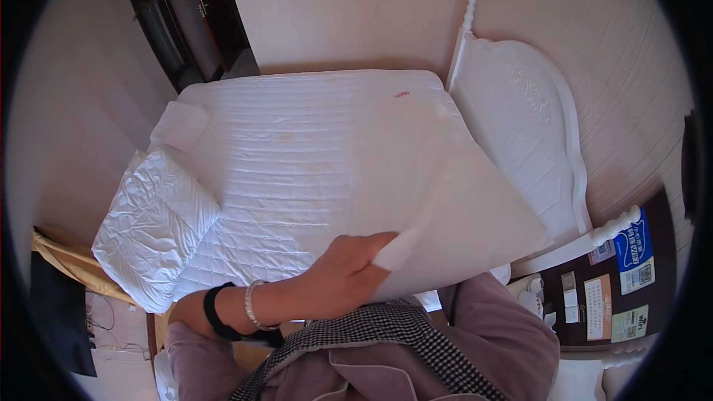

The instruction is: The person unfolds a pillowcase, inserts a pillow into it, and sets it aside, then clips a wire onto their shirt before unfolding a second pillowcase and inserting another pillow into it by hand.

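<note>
My left hand [355, 263] is closed on the edge of a white cloth [475, 215], which has the shape of a pillowcase. A folded strip of the cloth sticks out past the fingers. Motion blurs its far part, which spreads over the right side of the bed. A silver bracelet and a black band circle my left wrist. My right sleeve [494, 315] goes behind the cloth, and the hand at its end is hidden. Below the cloth lies a white quilted mattress [282, 171] with a few faint stains.
A folded white duvet [152, 215] lies on the bed's left end, with a white pillow [180, 125] beyond it. The carved white headboard [520, 111] stands at the right. A dark bedside top [579, 282] holds cards and signs. A dark door [215, 11] is at the back left.
</note>
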Available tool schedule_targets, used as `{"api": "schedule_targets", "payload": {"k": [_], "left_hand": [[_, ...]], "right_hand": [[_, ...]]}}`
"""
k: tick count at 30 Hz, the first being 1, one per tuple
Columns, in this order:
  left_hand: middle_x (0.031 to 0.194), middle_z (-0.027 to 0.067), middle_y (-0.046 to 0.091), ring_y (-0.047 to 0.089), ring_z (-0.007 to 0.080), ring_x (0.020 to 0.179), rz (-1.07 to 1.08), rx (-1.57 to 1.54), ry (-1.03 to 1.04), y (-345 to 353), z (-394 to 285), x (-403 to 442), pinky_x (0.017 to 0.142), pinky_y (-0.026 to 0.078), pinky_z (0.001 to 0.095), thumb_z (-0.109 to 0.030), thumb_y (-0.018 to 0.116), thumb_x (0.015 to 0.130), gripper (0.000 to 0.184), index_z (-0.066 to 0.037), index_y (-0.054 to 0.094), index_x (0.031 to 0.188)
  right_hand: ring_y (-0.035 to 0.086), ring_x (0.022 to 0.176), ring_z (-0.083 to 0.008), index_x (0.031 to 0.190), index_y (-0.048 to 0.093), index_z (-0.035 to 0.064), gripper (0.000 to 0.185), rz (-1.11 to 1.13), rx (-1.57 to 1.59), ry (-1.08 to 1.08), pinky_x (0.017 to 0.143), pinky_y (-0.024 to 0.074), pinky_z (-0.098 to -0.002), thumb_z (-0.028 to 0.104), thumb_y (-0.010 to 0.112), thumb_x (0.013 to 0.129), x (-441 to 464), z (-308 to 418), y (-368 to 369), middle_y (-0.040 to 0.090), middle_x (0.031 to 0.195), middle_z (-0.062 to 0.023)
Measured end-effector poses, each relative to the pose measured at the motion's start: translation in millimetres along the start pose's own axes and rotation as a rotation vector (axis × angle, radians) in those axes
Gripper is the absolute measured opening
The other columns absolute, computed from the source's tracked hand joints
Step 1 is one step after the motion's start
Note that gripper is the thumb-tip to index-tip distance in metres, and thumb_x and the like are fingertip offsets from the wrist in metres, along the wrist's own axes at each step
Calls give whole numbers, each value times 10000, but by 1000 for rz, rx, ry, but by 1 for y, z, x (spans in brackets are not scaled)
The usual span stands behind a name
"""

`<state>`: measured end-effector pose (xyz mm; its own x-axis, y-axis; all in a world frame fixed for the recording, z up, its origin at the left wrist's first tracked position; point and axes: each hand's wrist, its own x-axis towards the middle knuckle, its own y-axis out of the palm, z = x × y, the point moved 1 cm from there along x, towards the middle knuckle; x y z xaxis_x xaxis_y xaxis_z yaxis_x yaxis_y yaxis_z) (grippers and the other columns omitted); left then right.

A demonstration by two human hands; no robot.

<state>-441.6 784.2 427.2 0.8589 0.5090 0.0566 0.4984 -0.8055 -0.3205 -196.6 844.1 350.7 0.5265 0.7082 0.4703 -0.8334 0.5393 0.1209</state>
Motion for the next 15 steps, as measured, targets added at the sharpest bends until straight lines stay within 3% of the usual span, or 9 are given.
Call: {"api": "schedule_targets", "payload": {"k": [1,3,5,6,7,9,13,15], "left_hand": [[876,232,605,599,246,768,85,57,-137,-5,7,-10,697,458,318,-74,458,854,305,31,534,1131],[935,88,636,579,129,847,122,217,-298,-33,32,-28,757,462,274,-10,525,863,300,-13,576,1159],[970,101,637,591,162,890,-138,472,-254,-49,34,-41,780,459,287,38,543,813,351,-30,583,1155],[1072,134,612,586,224,983,-289,528,-205,-48,27,-39,833,450,300,55,560,773,414,-51,573,1173],[1072,134,612,586,224,983,-288,532,-204,-43,20,-30,833,450,300,55,560,773,414,-51,573,1173],[1181,149,552,541,291,1079,-476,716,180,-22,3,-6,893,434,341,18,587,766,467,-55,531,1225],[1262,188,478,480,337,1147,-489,1362,443,15,20,63,933,411,417,-111,681,733,582,-28,473,1271],[1213,185,501,497,326,1117,-547,1446,434,1,39,96,907,422,408,-116,671,731,556,-19,486,1246]], "right_hand": [[612,901,-377,1011,632,37,287,5,7,-12,769,499,-437,205,622,779,5,0,1,649,957,-172],[611,903,-377,1013,631,37,287,8,16,-61,771,499,-437,204,622,780,23,1,10,649,958,-172],[611,905,-377,1014,630,37,287,5,7,-107,773,499,-438,203,621,781,38,1,20,649,960,-172],[611,905,-377,1015,630,36,287,5,-14,-149,773,498,-438,203,621,781,54,4,27,649,961,-172],[610,906,-377,1016,630,36,287,5,-17,-181,774,498,-438,202,620,782,69,13,34,649,961,-172],[610,908,-377,1017,629,36,287,6,-46,-208,776,498,-438,201,620,783,78,11,48,648,963,-172],[609,912,-377,1020,628,35,287,-9,-105,-245,780,497,-439,199,618,785,77,6,78,648,966,-172],[609,913,-377,1021,627,34,287,-25,-138,-256,781,497,-439,197,617,786,75,2,82,648,968,-171]]}}
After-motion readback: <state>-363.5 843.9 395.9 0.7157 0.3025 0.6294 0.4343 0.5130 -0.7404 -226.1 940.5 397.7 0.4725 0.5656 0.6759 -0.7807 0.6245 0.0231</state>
